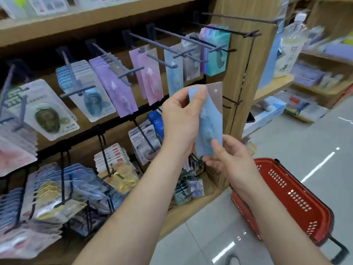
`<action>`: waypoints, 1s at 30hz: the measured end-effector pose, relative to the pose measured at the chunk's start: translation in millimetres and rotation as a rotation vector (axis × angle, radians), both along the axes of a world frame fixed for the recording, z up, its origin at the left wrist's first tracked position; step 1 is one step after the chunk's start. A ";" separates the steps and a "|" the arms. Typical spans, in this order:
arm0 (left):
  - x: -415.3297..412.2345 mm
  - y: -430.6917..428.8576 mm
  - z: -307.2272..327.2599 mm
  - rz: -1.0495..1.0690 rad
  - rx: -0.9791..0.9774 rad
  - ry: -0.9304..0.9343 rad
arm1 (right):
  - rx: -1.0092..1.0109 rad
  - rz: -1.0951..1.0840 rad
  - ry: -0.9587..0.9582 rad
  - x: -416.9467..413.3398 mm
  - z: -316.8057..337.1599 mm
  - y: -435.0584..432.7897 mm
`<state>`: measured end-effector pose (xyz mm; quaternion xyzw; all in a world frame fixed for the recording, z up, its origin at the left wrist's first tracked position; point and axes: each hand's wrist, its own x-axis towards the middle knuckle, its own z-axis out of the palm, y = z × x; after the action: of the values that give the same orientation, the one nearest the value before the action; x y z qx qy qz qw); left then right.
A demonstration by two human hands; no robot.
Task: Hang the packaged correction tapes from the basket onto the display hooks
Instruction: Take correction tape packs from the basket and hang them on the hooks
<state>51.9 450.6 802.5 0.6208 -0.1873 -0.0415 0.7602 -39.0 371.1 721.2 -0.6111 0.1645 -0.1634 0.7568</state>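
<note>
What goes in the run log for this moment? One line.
hands: left and right hold blue correction tape pack | hook: not yet reached | basket: floor

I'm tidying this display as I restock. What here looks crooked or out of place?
Nothing looks damaged or spilled. The packs on the hooks tilt, likely lens distortion. The one item off a hook is the blue correction tape pack, held upright between the left hand and right hand. The red basket sits on the floor.
</note>
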 end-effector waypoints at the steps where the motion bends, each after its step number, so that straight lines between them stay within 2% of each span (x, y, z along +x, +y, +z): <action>1: 2.8 -12.7 2.7 0.034 -0.001 -0.015 | 0.014 0.005 -0.014 6.7 2.2 -12.7; 7: 31.9 -63.6 8.6 0.284 -0.052 -0.100 | 0.075 0.039 -0.049 37.5 16.1 -68.1; 12: 50.4 -81.5 3.7 0.372 -0.051 -0.119 | 0.063 0.086 0.000 55.2 12.6 -85.5; 16: 58.6 -87.6 -2.6 0.381 -0.034 -0.091 | 0.078 0.130 0.004 65.1 6.0 -90.8; 22: 42.6 -78.0 -10.5 0.358 -0.057 0.051 | 0.022 0.127 -0.003 74.4 7.0 -88.3; 26: 24.1 -62.1 -26.9 0.238 0.122 -0.057 | -0.013 0.110 -0.028 79.4 16.1 -87.2; 30: 32.3 -55.6 -26.2 0.217 0.238 -0.029 | -0.088 0.142 -0.060 83.5 20.8 -87.2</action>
<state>84.2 395.0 776.3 0.7237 -0.1237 0.0276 0.6784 44.5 283.9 741.9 -0.6487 0.0906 -0.1348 0.7435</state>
